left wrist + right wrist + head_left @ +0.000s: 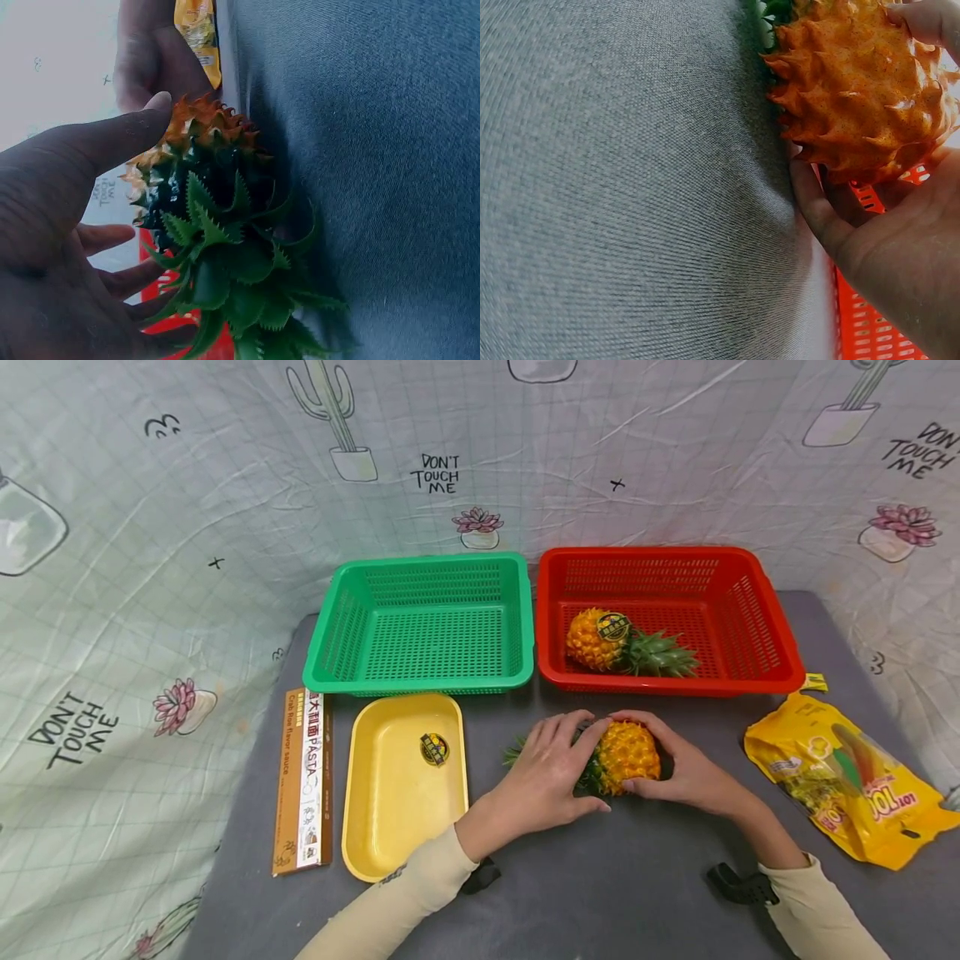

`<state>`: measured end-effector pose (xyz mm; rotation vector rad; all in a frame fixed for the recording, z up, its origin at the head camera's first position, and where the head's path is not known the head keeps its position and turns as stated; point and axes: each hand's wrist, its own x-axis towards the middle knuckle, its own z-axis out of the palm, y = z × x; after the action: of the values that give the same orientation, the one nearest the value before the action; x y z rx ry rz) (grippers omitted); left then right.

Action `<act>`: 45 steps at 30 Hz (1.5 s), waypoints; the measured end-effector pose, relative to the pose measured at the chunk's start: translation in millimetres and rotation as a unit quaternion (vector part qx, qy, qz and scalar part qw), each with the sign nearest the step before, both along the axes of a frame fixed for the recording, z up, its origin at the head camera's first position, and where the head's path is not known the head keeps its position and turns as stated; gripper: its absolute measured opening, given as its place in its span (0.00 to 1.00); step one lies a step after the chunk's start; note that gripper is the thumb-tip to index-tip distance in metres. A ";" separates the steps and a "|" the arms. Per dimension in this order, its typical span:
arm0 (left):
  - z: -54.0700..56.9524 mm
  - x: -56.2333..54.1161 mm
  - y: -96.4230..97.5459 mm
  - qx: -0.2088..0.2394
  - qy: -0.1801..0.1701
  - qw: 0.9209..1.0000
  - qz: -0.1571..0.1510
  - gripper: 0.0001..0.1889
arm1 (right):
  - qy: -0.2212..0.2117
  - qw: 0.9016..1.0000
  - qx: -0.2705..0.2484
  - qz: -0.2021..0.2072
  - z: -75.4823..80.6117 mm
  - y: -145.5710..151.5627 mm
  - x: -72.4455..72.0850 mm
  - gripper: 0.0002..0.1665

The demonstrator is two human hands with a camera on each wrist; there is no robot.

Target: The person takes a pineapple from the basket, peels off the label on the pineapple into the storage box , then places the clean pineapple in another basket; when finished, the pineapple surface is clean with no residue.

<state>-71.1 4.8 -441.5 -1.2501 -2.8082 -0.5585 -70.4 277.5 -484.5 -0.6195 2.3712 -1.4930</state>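
Note:
A small orange pineapple (pixel 633 756) lies on the grey table in front of the red basket, its green leaves pointing left. My right hand (pixel 686 770) holds its rounded base, thumb on the near side and fingers on the far side; in the right wrist view they curve against the spiky skin (pixel 862 97). Over the leafy end is my left hand (pixel 543 772), its thumb and fingers spread about the fruit and leaves (pixel 240 285). A second pineapple (pixel 596 639) with a round black label lies in the red basket (pixel 776 647).
A green basket (pixel 416 683) stands at the back left. In front of it sits a yellow tray (pixel 360 777) with a round black label (pixel 433 749) inside. A pasta box (pixel 303 781) lies left of the tray. On the far right is a yellow packet (pixel 847 777).

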 end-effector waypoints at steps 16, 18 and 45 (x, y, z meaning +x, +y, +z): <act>-12.3 0.6 16.5 -0.010 0.022 0.999 0.031 0.52 | 0.004 1.000 -0.009 -0.007 -1.2 -0.9 2.1 0.53; -13.1 0.3 16.7 -0.014 0.024 0.999 0.035 0.52 | 0.004 1.000 -0.009 -0.006 -1.4 -1.0 1.9 0.53; -14.3 -1.3 17.9 -0.040 0.021 0.998 0.041 0.51 | 0.408 0.882 0.073 -0.225 64.1 28.9 -30.7 0.22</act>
<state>-72.5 22.6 -455.7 -1.1395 -2.8572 -0.4141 -101.1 306.3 -420.4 -0.8176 3.4391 -1.3470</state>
